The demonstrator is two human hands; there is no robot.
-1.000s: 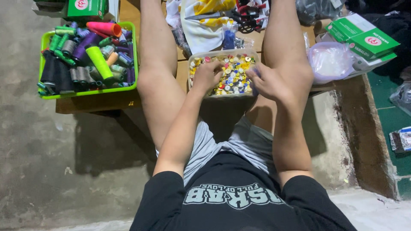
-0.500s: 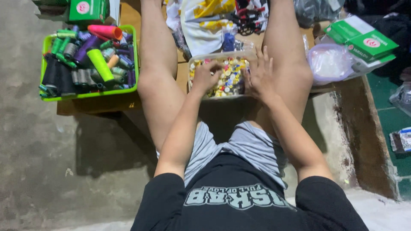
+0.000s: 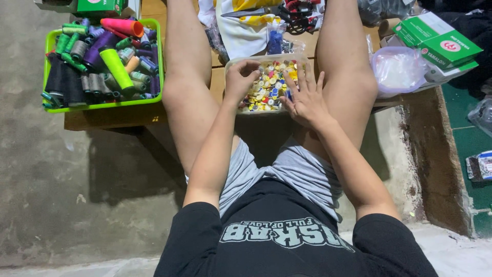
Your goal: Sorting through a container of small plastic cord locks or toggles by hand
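Note:
A clear plastic box (image 3: pixel 302 57) full of small coloured buttons (image 3: pixel 269 87) sits between my knees on a wooden board. My left hand (image 3: pixel 240 79) rests at the box's left side, fingers curled down into the buttons; whether it grips one I cannot tell. On the right half of the box lies my right hand (image 3: pixel 306 97), flat, fingers spread over the buttons, holding nothing that shows.
A green tray (image 3: pixel 154 56) of thread spools (image 3: pixel 97 61) stands at the left on the board. Folded white-and-yellow cloth (image 3: pixel 241 25) and small bags lie behind the box. A clear lidded tub (image 3: pixel 398 69) and green cartons (image 3: pixel 441 41) sit at the right. Concrete floor lies below.
My right hand has slid forward from the box's near right corner onto the buttons and spread its fingers. My left hand has stayed at the box's left side.

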